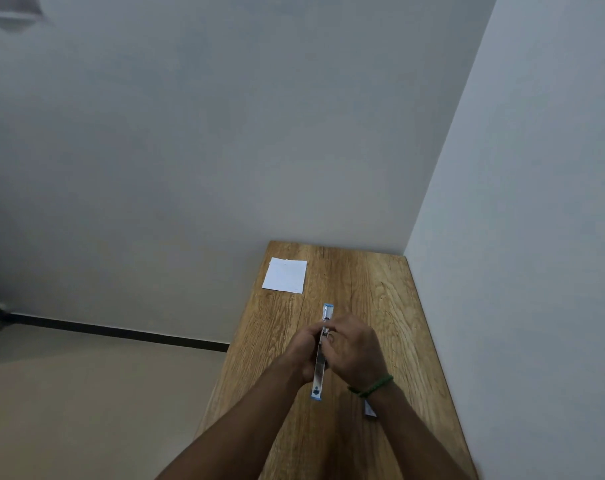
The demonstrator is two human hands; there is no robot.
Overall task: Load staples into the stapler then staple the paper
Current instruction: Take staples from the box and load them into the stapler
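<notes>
Head view, looking down a narrow wooden table [363,289] set into a corner of pale walls, lower right of frame. 2 bare forearms come up from the bottom edge and meet at centre-lower frame. Stapler [319,372] held between both hands above the tabletop, swung open into 1 long strip running near-vertical in frame: silver metal channel, blue tip poking out above the knuckles, blue end hanging out below the hands. Left hand [306,348] on the stapler's left side, fingers curled round it and gripping mid-length. Right hand [354,351] on the right side, fingers bent in and pinching at the upper part of the channel, fingertips touching the metal. Whether staples sit in the channel: cannot tell, too small and partly covered. Green band [372,388] on the right wrist. Small blue-and-white item [369,409] on the table just beneath that wrist, mostly hidden, not identifiable. Paper [285,274], white, flat near the table's far left corner, above and left of the hands, well apart from the stapler, untouched.
</notes>
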